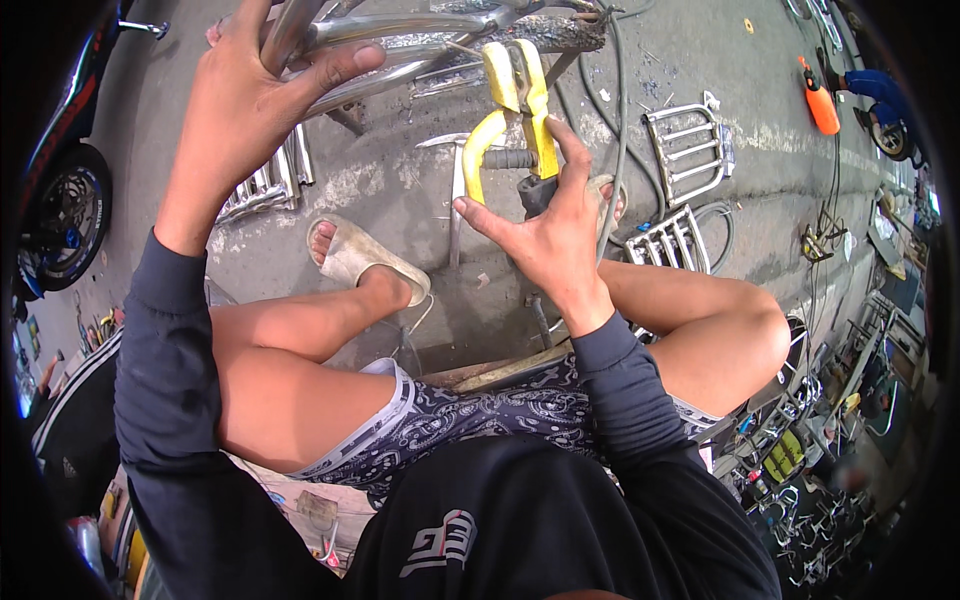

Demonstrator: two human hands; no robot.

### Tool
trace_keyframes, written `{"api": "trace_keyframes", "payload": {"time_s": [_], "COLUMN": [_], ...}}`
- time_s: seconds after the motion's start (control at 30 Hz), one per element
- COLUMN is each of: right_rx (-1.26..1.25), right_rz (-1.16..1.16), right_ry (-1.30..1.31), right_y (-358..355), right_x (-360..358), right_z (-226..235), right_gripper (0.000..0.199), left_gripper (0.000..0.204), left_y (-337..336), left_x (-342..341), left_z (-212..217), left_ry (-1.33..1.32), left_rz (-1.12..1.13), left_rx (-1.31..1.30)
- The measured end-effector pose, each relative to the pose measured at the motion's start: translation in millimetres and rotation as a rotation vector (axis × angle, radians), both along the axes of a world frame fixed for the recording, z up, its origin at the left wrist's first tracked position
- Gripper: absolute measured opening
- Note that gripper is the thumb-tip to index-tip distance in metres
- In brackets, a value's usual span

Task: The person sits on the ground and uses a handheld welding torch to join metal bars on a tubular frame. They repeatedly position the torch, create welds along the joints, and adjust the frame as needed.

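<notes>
My left hand (245, 100) is wrapped round a bent silver metal tube frame (405, 32) at the top left, thumb along its near side. My right hand (555, 240) holds a yellow spring clamp (487, 145) by its handles, thumb on the left one and index finger by the right one. The clamp's padded jaws point away from me, beside the end of a rough dark bar (575, 35) under the frame. Whether the jaws touch anything, I cannot tell. Just left of the clamp, a thin hammer-like metal tool (456, 205) is partly visible; a dark ribbed piece crosses behind the clamp.
Welded silver tube racks (690, 155) lie on the concrete at right, another rack (265, 185) at left. Grey cables (620, 110) run past the clamp. A motorcycle wheel (75, 215) stands far left, an orange bottle (820, 100) far right. Metal parts (830, 490) crowd the lower right.
</notes>
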State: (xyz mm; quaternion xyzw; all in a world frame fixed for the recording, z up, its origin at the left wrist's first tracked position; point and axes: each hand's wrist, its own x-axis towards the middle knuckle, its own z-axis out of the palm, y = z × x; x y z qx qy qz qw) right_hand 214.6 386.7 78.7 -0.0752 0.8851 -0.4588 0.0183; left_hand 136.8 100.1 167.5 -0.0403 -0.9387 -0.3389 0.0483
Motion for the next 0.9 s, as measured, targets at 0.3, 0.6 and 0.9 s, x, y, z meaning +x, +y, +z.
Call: {"api": "trace_keyframes", "payload": {"time_s": [0.3,0.6,0.9], "right_rx": [-0.027,-0.028,-0.036], "right_rz": [0.009,0.004,0.013], "right_ry": [-0.031,0.012,0.004], "right_y": [-1,-1,0], "right_x": [-6,-7,-8], "right_z": [2,1,-4], "right_gripper": [0.113,0.111,0.110], "left_gripper": [0.073,0.075,0.074], "left_y": [-22,-32,-38], "left_x": [-3,-5,-6], "left_z": [-12,-20,-21], "left_ry": [0.031,0.016,-0.021], "left_rz": [-0.002,0.012,0.032], "left_rx": [-0.125,-0.058,-0.080]}}
